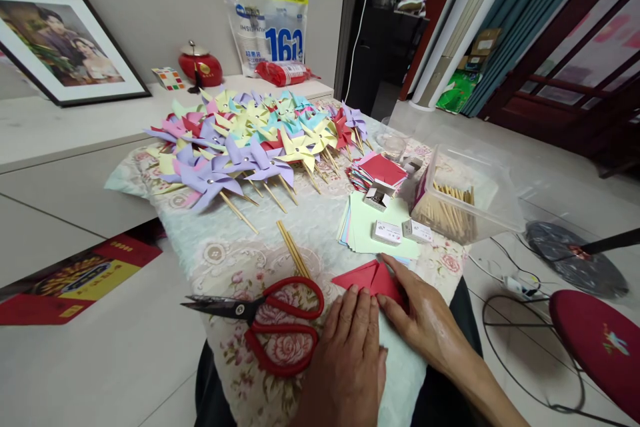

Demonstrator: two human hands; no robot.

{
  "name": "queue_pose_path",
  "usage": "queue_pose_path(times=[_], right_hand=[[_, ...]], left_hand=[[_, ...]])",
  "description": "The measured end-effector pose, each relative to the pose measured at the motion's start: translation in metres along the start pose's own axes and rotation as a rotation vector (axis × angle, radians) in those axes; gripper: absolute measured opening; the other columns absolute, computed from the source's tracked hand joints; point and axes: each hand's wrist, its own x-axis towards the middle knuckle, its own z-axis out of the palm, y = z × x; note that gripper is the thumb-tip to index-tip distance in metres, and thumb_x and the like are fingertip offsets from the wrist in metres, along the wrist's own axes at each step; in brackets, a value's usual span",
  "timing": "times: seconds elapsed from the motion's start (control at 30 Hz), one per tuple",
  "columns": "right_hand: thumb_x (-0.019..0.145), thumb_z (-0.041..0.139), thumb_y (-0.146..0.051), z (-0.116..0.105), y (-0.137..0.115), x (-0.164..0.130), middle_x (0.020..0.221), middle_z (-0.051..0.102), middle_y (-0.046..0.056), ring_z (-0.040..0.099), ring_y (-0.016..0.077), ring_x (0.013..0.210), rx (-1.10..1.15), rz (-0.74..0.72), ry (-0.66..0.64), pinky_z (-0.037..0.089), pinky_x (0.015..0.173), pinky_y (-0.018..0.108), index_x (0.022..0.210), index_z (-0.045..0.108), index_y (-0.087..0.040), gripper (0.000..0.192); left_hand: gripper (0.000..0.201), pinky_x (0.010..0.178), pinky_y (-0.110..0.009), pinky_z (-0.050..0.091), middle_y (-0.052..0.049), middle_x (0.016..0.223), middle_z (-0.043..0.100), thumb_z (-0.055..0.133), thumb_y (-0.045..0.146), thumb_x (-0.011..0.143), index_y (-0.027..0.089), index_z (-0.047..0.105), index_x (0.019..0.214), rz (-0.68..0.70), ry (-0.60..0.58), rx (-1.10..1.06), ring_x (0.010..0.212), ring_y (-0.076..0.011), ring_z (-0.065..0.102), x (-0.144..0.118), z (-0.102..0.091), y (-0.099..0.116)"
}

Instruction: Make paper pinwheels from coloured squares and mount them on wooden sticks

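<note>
My left hand (345, 353) lies flat, fingers (353, 303) together, the tips pressing the near edge of a red paper (370, 278). My right hand (425, 320) comes in from the right, its fingers spread a little and laid over the paper's right side, pinning it rather than gripping it. The paper is one folded sheet, bright red, with a crease running up to a peak, and it sits at the near edge of the tabletop (240, 253) just in front of me.

Just left of my left hand lies one pair of red-handled scissors (270, 320), blades closed and pointing left. Beyond them is a small bundle of wooden sticks (293, 250); I cannot count them. Past the red paper is a stack of pale green sheets (370, 230) with two small white boxes (387, 232) on top, then a stack of red sheets (383, 170). One clear plastic tub (463, 203) full of sticks stands to the right. Farther back lies a heap of paper pinwheels (250, 140), purple, yellow, blue, pink and red, too many to count.

The tabletop wears a flowered cloth. Behind it runs a white ledge (75, 120) with a framed photograph (60, 40), a red jar (200, 67) and a white bag (267, 27). The floor is pale tile, with a red stool (600, 340) at my right.
</note>
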Motion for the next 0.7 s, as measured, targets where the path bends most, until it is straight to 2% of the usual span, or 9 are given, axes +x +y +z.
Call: queue_pose_path(times=[0.1, 0.17, 0.23, 0.43, 0.6, 0.7], right_hand=[[0.093, 0.052, -0.042, -0.005, 0.002, 0.001, 0.103, 0.073, 0.01, 0.069, 0.0266, 0.092, 0.107, 0.038, -0.036, 0.054, 0.081, 0.038, 0.146, 0.046, -0.015, 0.06], [0.095, 0.052, -0.044, -0.007, 0.004, 0.001, 0.086, 0.071, 0.004, 0.066, 0.0221, 0.075, 0.175, 0.084, -0.049, 0.052, 0.072, 0.034, 0.145, 0.046, -0.017, 0.057], [0.095, 0.051, -0.044, -0.008, 0.004, 0.002, 0.076, 0.066, 0.0, 0.062, 0.0194, 0.067, 0.227, 0.121, -0.042, 0.049, 0.066, 0.032, 0.144, 0.048, -0.017, 0.055], [0.096, 0.05, -0.046, -0.009, 0.003, 0.007, 0.07, 0.061, -0.002, 0.058, 0.0178, 0.062, 0.287, 0.156, -0.037, 0.044, 0.062, 0.03, 0.14, 0.052, -0.018, 0.052], [0.095, 0.051, -0.051, -0.015, 0.005, 0.007, 0.067, 0.061, -0.001, 0.059, 0.0193, 0.064, 0.297, 0.144, -0.034, 0.046, 0.063, 0.032, 0.132, 0.061, -0.018, 0.051], [0.094, 0.053, -0.052, -0.025, 0.008, 0.006, 0.079, 0.068, 0.003, 0.063, 0.0207, 0.072, 0.347, 0.147, 0.076, 0.05, 0.069, 0.033, 0.126, 0.065, -0.021, 0.046]], left_hand=[[0.041, 0.1, -0.042, 0.048, -0.011, 0.135, 0.065, 0.046, 0.025, 0.095, 0.009, 0.061, 0.13, 0.0, -0.012, 0.0, 0.125, -0.027, 0.059, 0.001, -0.001, 0.0], [0.04, 0.099, -0.043, 0.049, -0.011, 0.134, 0.066, 0.047, 0.024, 0.095, 0.01, 0.062, 0.129, -0.004, -0.026, -0.004, 0.123, -0.028, 0.06, 0.001, -0.001, 0.0], [0.038, 0.098, -0.045, 0.049, -0.012, 0.132, 0.067, 0.046, 0.023, 0.095, 0.012, 0.063, 0.127, -0.006, -0.02, -0.013, 0.122, -0.0286, 0.061, 0.001, 0.0, 0.0], [0.028, 0.097, -0.045, 0.047, -0.009, 0.128, 0.07, 0.046, 0.018, 0.096, 0.019, 0.071, 0.11, -0.005, 0.082, -0.056, 0.119, -0.0284, 0.062, 0.004, 0.003, -0.001], [0.032, 0.088, -0.045, 0.049, -0.006, 0.124, 0.072, 0.043, 0.012, 0.096, 0.014, 0.069, 0.115, 0.026, 0.088, -0.044, 0.11, -0.0291, 0.065, 0.012, -0.001, -0.004], [0.035, 0.095, -0.042, 0.048, -0.008, 0.124, 0.071, 0.041, 0.008, 0.096, 0.011, 0.067, 0.119, 0.078, 0.2, -0.12, 0.115, -0.0271, 0.063, 0.016, -0.013, -0.013]])
